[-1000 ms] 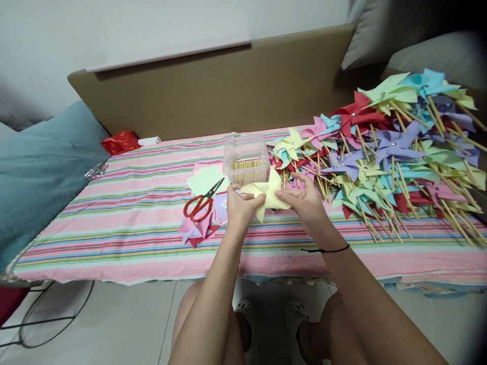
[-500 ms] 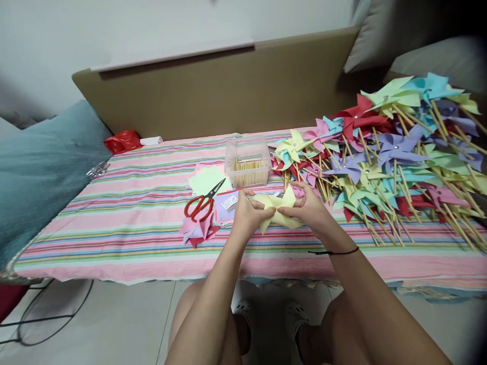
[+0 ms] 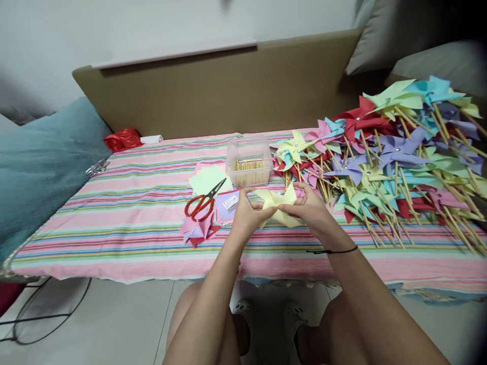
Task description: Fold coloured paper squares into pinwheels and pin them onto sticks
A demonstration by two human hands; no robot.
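Between my two hands is a pale yellow paper pinwheel (image 3: 284, 218), its blades folded in toward the middle. My left hand (image 3: 249, 213) grips its left side, the thumb pressed near the centre. From the right, my right hand (image 3: 308, 208) pinches it, with its thumb meeting the centre too. Fingers hide parts of the blades, and no stick shows on this pinwheel. Left of my hands, red-handled scissors (image 3: 205, 201) lie on coloured paper sheets (image 3: 207, 180). Below them are folded pink and purple paper pieces (image 3: 197, 229).
A clear plastic box (image 3: 249, 162) of short sticks stands beyond my hands. Finished pinwheels (image 3: 397, 149) on sticks are heaped at the right. A striped cloth (image 3: 114, 213) covers the seat. At the far left are a red plastic bag (image 3: 122, 140) and a blue cushion (image 3: 49, 167).
Both hands still hold the yellow pinwheel at nearly the same place. Its blades have tilted slightly and my fingers have shifted a little. The camera view has moved slightly.
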